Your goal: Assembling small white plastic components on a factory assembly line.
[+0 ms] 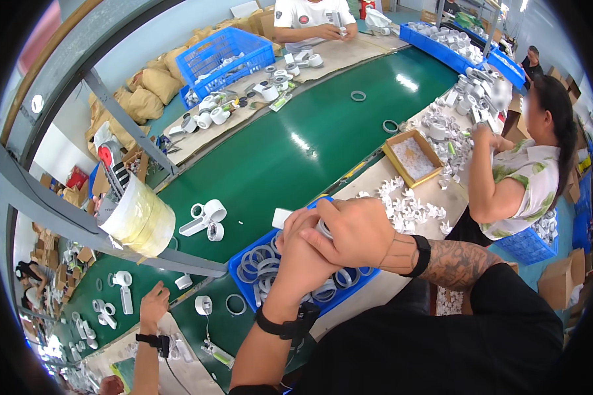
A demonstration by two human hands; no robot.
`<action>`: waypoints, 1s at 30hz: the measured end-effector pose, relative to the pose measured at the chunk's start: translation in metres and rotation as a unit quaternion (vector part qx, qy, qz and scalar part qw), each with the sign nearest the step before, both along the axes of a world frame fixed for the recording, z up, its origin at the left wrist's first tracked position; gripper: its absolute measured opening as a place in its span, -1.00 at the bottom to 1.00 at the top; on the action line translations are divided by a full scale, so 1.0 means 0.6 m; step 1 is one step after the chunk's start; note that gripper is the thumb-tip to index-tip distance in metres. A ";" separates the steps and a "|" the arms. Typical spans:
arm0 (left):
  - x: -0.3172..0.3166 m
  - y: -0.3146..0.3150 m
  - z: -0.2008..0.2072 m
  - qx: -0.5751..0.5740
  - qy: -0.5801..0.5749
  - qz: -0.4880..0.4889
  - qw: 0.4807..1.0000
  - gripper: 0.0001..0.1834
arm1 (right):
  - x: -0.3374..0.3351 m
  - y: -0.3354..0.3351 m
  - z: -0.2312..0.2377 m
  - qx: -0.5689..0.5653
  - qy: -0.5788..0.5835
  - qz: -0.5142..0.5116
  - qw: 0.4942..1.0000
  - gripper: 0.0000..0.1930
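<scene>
My left hand (304, 255) and my right hand (361, 232) are closed together above a blue bin (236, 279). A white plastic part (281, 218) sticks out on the far left side of my fingers. Most of it is hidden by my hands. Between them shows a rounded grey-white edge (323, 229), where my right fingers press down. Grey rings (267, 266) fill the bin below, some partly covered by my left hand and wrist.
A green conveyor belt (270, 155) runs past the bin, carrying a white assembled device (207, 220) and loose rings. White curved parts (402, 207) lie beside a yellow-edged box (412, 158). A metal post (171, 260) crosses at left. Co-workers stand opposite, at right and lower left.
</scene>
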State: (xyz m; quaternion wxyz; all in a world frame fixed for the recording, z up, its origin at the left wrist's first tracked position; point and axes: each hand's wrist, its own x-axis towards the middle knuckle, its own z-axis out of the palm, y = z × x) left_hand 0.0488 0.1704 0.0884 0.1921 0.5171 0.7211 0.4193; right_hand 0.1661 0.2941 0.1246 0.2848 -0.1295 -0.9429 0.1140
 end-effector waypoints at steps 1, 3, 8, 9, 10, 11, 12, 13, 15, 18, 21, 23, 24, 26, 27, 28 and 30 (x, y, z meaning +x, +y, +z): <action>0.001 0.001 -0.003 0.018 0.025 0.010 0.999 -0.11 | -0.001 -0.005 0.005 -0.005 0.008 -0.001 1.000 -0.51; 0.002 0.002 -0.007 0.034 0.050 0.026 0.998 -0.15 | -0.001 -0.010 0.014 -0.011 0.016 0.004 1.000 -0.53; 0.022 -0.019 0.017 0.017 0.043 -0.018 0.999 -0.33 | 0.025 -0.002 0.045 -0.033 -0.002 0.104 0.994 -0.64; 0.026 -0.022 0.014 0.047 0.047 -0.038 0.997 -0.35 | 0.033 0.001 0.048 -0.038 -0.017 0.125 0.991 -0.67; 0.027 -0.026 0.013 0.046 0.056 -0.049 0.996 -0.35 | 0.039 0.000 0.046 -0.033 -0.034 0.136 0.990 -0.71; 0.026 -0.031 0.016 0.046 0.057 -0.046 0.996 -0.35 | 0.038 -0.001 0.048 -0.033 -0.034 0.139 0.989 -0.71; 0.028 -0.031 0.020 0.033 0.044 -0.057 0.997 -0.33 | 0.040 0.001 0.048 -0.032 -0.038 0.149 0.988 -0.71; 0.028 -0.031 0.022 0.021 0.032 -0.068 0.997 -0.31 | 0.042 0.002 0.048 -0.031 -0.043 0.158 0.986 -0.71; 0.026 -0.031 0.022 0.027 0.037 -0.071 0.996 -0.30 | 0.039 0.006 0.043 -0.031 -0.034 0.167 0.985 -0.72; 0.023 -0.029 0.028 0.035 0.026 -0.073 0.996 -0.28 | 0.036 0.009 0.047 -0.039 -0.029 0.182 0.982 -0.73; 0.024 -0.032 0.034 0.036 0.004 -0.069 0.997 -0.27 | 0.034 0.009 0.049 -0.046 -0.031 0.192 0.980 -0.76; 0.022 -0.037 0.040 0.036 -0.001 -0.066 0.997 -0.27 | 0.030 0.012 0.048 -0.047 -0.028 0.199 0.978 -0.78; 0.018 -0.040 0.043 0.023 -0.001 -0.074 0.997 -0.25 | 0.027 0.017 0.044 -0.048 -0.028 0.212 0.976 -0.78; 0.013 -0.047 0.051 0.010 -0.002 -0.084 0.996 -0.24 | 0.028 0.024 0.044 -0.048 -0.029 0.223 0.973 -0.78; 0.013 -0.048 0.055 0.024 -0.034 -0.117 0.992 -0.26 | 0.035 0.027 0.046 -0.092 -0.031 0.258 0.961 -0.78; 0.010 -0.049 0.057 0.037 -0.068 -0.151 0.986 -0.28 | 0.041 0.030 0.047 -0.136 -0.032 0.292 0.946 -0.77; 0.000 -0.048 0.056 0.038 -0.090 -0.132 0.986 -0.31 | 0.029 0.025 0.048 -0.137 -0.033 0.256 0.956 -0.75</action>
